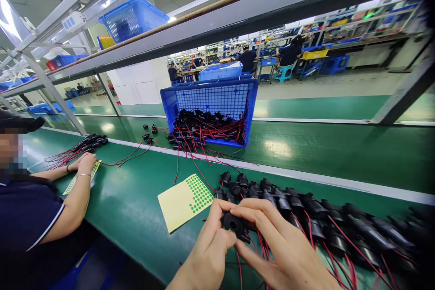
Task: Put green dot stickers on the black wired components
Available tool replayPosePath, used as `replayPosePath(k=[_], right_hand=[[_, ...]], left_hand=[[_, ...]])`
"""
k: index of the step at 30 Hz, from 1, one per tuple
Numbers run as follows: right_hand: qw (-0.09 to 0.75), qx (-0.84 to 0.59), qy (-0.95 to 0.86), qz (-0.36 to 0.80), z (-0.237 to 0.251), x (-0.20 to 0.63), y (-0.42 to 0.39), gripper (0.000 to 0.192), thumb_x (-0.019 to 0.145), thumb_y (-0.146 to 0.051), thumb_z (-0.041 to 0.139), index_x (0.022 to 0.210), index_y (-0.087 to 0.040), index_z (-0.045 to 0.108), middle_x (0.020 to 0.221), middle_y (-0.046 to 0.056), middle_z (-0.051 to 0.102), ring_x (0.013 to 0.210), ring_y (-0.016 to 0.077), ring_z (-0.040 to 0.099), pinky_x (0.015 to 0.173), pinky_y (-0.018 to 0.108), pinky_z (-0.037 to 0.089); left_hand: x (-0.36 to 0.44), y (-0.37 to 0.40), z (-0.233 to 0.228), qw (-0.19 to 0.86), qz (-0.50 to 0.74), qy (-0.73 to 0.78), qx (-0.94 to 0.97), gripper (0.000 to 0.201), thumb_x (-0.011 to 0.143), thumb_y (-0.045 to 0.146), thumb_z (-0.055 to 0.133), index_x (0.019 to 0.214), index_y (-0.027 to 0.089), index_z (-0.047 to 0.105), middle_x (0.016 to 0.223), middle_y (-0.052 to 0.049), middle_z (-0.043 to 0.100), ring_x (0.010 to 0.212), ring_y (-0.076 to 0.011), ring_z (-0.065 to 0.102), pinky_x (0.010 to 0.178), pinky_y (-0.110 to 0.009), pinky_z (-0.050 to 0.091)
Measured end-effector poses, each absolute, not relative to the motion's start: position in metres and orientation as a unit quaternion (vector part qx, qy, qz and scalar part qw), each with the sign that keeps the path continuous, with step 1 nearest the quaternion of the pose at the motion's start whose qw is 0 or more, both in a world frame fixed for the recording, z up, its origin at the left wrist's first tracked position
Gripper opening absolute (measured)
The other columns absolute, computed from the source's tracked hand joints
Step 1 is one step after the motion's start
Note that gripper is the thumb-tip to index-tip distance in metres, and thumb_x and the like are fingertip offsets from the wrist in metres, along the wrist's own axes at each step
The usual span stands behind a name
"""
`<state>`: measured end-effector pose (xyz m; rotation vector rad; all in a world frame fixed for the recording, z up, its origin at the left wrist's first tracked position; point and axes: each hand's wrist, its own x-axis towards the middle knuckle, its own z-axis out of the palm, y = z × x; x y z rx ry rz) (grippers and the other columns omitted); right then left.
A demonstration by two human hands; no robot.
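Between my hands is a black cylindrical part (pixel 233 222), its round end with a central hole facing me; it looks like a small wired pump. The thumb and fingers of my left hand (pixel 209 247) pinch it from the left. My right hand (pixel 280 244) grips its other side, fingertips meeting the left ones on top. Just left of my hands lies a pale yellow sheet (pixel 172 206) with rows of round green stickers (pixel 201 194). Behind and to the right, many similar black parts (pixel 316 206) with red wires lie in rows.
A tipped blue crate (pixel 251 113) full of wired black parts opens toward the green bench (pixel 129 208). At left, a co-worker's hands (pixel 86 163) hold another sticker sheet, near a pile of parts (pixel 91 142). A shelf beam (pixel 217 22) crosses overhead, carrying a blue basket (pixel 136 18).
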<state>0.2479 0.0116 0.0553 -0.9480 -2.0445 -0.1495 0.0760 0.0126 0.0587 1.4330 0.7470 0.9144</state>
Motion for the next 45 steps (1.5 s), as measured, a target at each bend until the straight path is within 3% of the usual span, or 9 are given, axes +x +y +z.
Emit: replayPosePath(k=[12,19,33,45], right_hand=[[0.442,-0.388,-0.806,-0.068,0.060,0.248,0.010,0.030,0.096,-0.019,0.050,0.124,-0.021,0.061,0.106,0.008,0.068,0.093,0.0163,0.076,0.072,0.022,0.064],[0.447,-0.392,-0.803,-0.048,0.067,0.249,0.008,0.028,0.093,-0.018,0.053,0.119,-0.025,0.061,0.101,0.005,0.066,0.088,0.0151,0.075,0.070,0.022,0.063],[0.432,-0.376,-0.813,-0.102,0.051,0.246,0.008,0.023,0.099,-0.018,0.049,0.120,-0.016,0.058,0.108,0.010,0.067,0.097,0.0174,0.073,0.079,0.024,0.062],[0.431,-0.391,-0.811,-0.067,0.053,0.246,0.008,0.035,0.091,-0.013,0.048,0.123,-0.021,0.058,0.108,0.008,0.068,0.096,0.0155,0.074,0.075,0.023,0.062]], left_hand=[[0.085,0.001,0.054,0.554,0.412,0.358,0.629,0.033,0.100,0.029,0.032,0.127,0.017,0.048,0.128,-0.011,0.050,0.119,-0.0266,0.046,0.107,-0.040,0.034],[0.081,0.005,0.054,0.606,0.413,0.320,0.600,0.035,0.095,0.034,0.040,0.124,0.018,0.051,0.117,-0.008,0.054,0.111,-0.0270,0.049,0.103,-0.042,0.036],[0.083,0.003,0.065,0.565,0.396,0.371,0.621,0.031,0.095,0.017,0.033,0.122,0.016,0.049,0.114,-0.008,0.052,0.111,-0.0224,0.051,0.103,-0.036,0.039],[0.081,0.006,0.057,0.578,0.402,0.343,0.622,0.034,0.091,0.014,0.036,0.121,0.017,0.051,0.122,-0.009,0.050,0.120,-0.0246,0.047,0.110,-0.038,0.035]])
